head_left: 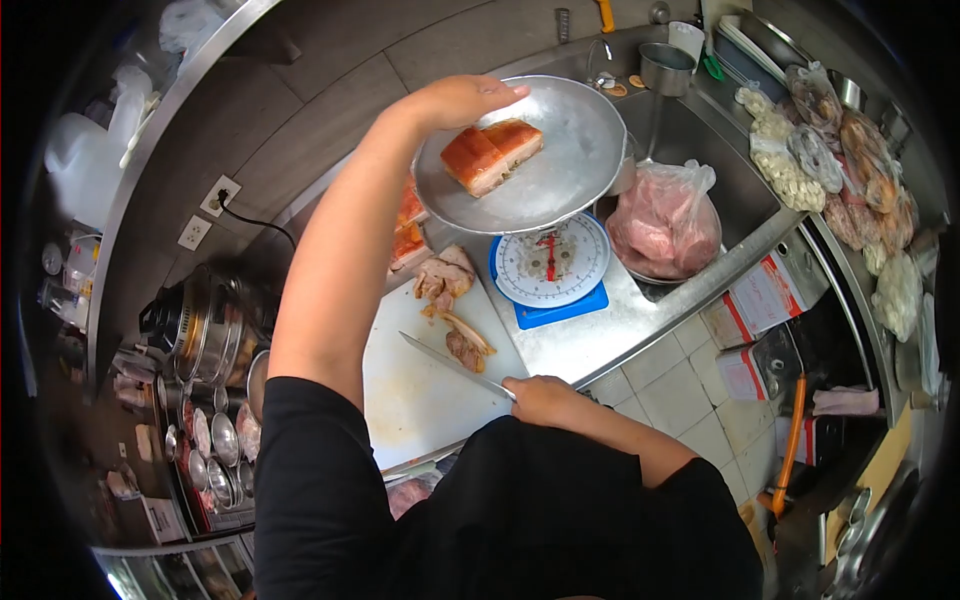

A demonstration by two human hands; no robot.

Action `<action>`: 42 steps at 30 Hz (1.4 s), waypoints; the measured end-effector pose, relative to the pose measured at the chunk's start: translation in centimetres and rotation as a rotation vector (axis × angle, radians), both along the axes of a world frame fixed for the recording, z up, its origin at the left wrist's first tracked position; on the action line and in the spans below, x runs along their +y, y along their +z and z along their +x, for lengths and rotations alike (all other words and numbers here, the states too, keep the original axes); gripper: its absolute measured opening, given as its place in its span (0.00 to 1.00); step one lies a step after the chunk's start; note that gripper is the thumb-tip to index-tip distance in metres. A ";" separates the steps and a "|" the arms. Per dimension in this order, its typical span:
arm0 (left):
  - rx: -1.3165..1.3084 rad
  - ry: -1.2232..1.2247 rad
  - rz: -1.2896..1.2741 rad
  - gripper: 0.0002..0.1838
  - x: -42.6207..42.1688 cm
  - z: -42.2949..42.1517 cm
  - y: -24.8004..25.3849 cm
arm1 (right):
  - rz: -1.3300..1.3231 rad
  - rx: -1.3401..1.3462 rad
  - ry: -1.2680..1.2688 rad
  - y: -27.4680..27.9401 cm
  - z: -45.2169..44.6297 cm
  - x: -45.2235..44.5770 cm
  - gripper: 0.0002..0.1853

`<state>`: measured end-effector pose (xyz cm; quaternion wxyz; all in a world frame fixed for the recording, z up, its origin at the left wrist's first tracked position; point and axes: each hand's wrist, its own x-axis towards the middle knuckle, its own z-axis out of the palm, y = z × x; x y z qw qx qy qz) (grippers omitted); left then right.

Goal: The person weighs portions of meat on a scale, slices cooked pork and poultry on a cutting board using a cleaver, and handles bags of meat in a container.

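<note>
Two pieces of browned, crisp-skinned meat lie in a round metal pan on top of a blue kitchen scale with a white dial. My left hand reaches over the pan's far left rim, its fingers stretched out above the meat. In my right hand is the handle of a knife, whose blade points left over the white cutting board. Cut meat scraps lie on the board, and more browned meat sits behind them, partly hidden by my left arm.
A plastic bag of raw meat rests in a bowl by the sink. A metal pot stands behind it. Bagged food lines the right counter. Pans and ladles are at the left.
</note>
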<state>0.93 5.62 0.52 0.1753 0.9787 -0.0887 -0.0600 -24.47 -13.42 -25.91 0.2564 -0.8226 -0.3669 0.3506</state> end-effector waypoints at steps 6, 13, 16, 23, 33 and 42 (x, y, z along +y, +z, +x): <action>-0.022 0.016 0.059 0.47 1.9 -0.9 0.8 | -0.009 0.016 -0.018 -0.4 -0.2 0.1 0.17; 0.016 0.026 0.143 0.48 2.0 -2.5 1.3 | -0.033 0.021 -0.014 -0.5 -0.6 0.0 0.19; -0.027 0.040 0.135 0.43 2.0 -2.6 0.8 | -0.019 0.021 -0.021 -0.5 -0.6 -0.1 0.19; -0.016 0.047 0.124 0.44 0.7 -2.9 0.7 | -0.018 0.019 -0.007 -0.4 -0.5 -0.2 0.19; -0.240 0.123 0.288 0.46 -3.1 -3.9 -6.1 | -0.001 0.036 -0.009 -0.9 -0.2 -0.3 0.18; 0.080 0.178 -0.781 0.38 0.2 -3.3 -4.3 | 0.036 -0.016 0.006 -1.1 -0.4 -0.4 0.19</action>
